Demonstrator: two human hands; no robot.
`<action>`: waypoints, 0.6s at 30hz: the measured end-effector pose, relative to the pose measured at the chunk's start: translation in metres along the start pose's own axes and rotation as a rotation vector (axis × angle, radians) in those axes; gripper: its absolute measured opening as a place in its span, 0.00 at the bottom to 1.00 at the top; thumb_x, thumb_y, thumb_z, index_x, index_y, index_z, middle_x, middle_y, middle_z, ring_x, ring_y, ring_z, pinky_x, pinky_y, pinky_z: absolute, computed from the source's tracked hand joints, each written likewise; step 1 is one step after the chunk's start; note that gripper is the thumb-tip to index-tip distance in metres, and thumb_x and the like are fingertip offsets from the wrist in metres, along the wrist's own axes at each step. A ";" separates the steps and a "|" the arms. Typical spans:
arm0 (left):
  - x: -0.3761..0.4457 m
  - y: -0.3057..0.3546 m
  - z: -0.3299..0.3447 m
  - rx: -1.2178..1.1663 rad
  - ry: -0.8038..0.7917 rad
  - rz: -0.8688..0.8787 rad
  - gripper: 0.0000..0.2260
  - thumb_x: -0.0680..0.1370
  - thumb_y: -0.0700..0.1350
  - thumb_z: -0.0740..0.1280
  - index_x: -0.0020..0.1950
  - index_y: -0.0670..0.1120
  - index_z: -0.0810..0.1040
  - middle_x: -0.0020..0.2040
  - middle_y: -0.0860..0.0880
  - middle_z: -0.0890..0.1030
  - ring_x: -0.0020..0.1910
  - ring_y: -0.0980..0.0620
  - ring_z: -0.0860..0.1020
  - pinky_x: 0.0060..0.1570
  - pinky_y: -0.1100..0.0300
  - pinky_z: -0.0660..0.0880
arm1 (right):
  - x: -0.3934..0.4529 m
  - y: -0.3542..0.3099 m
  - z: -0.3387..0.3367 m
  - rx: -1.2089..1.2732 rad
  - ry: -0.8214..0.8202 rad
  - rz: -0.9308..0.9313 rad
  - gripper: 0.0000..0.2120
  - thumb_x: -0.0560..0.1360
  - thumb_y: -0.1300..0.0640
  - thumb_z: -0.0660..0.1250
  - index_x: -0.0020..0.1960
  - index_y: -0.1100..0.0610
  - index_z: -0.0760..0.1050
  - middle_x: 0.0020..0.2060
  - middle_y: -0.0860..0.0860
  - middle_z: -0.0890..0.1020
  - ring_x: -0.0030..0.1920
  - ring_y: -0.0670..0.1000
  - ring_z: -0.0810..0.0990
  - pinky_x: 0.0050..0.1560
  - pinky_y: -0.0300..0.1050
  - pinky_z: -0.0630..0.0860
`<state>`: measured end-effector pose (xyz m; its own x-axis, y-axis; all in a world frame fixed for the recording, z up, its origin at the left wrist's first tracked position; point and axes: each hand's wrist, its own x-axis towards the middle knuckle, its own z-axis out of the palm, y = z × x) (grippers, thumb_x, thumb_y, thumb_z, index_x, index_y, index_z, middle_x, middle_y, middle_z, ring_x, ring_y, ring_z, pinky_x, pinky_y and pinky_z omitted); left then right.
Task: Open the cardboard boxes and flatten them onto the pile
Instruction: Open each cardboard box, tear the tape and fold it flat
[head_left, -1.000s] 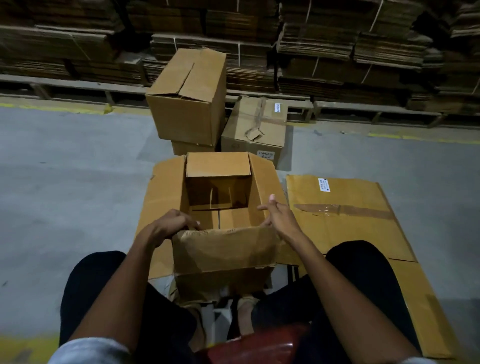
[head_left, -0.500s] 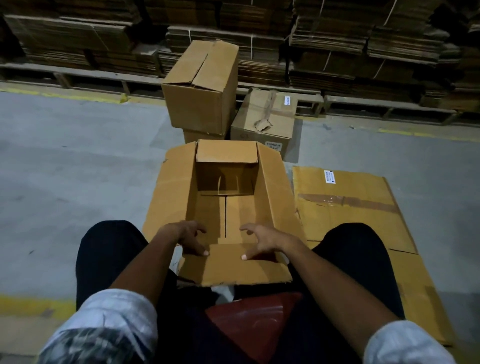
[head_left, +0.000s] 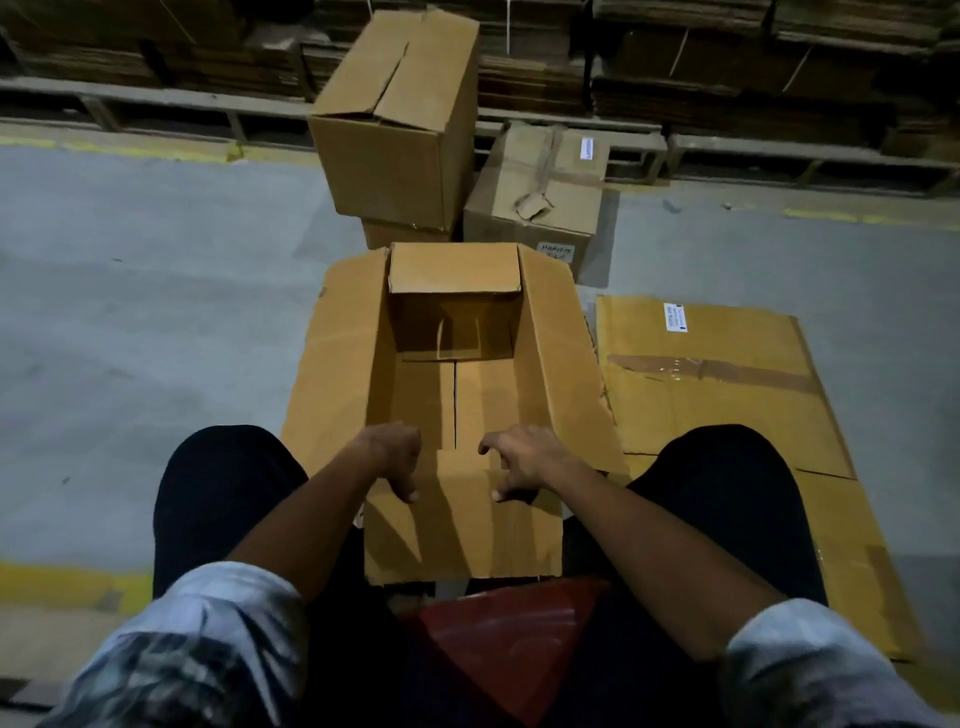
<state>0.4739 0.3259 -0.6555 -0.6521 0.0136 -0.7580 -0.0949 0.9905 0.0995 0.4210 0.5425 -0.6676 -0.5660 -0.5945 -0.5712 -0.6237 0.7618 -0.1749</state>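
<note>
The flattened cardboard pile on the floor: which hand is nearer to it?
Right. The right hand is beside the flattened pile; the left hand is farther away.
</note>
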 end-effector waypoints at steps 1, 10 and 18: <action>0.005 -0.001 -0.003 -0.071 -0.019 0.005 0.17 0.71 0.52 0.78 0.55 0.46 0.81 0.52 0.50 0.81 0.52 0.50 0.80 0.51 0.54 0.79 | 0.005 0.002 0.000 0.064 -0.028 0.009 0.37 0.71 0.40 0.76 0.74 0.49 0.67 0.61 0.52 0.80 0.61 0.56 0.77 0.55 0.51 0.76; 0.046 -0.029 -0.091 -0.165 0.096 0.070 0.27 0.78 0.61 0.67 0.72 0.48 0.72 0.70 0.45 0.73 0.68 0.44 0.72 0.66 0.45 0.72 | 0.051 0.012 -0.051 0.468 0.063 -0.039 0.34 0.78 0.42 0.70 0.79 0.52 0.63 0.67 0.54 0.78 0.66 0.56 0.76 0.63 0.55 0.76; 0.102 -0.092 -0.140 -0.456 0.447 -0.141 0.26 0.80 0.54 0.68 0.74 0.45 0.69 0.70 0.40 0.73 0.68 0.39 0.72 0.62 0.47 0.71 | 0.141 0.031 -0.116 0.372 0.161 -0.078 0.33 0.79 0.42 0.68 0.79 0.52 0.62 0.75 0.56 0.66 0.73 0.59 0.68 0.71 0.55 0.69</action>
<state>0.3106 0.2165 -0.6518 -0.8505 -0.2676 -0.4529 -0.4479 0.8199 0.3567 0.2593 0.4517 -0.6604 -0.6207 -0.6640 -0.4169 -0.4469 0.7365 -0.5078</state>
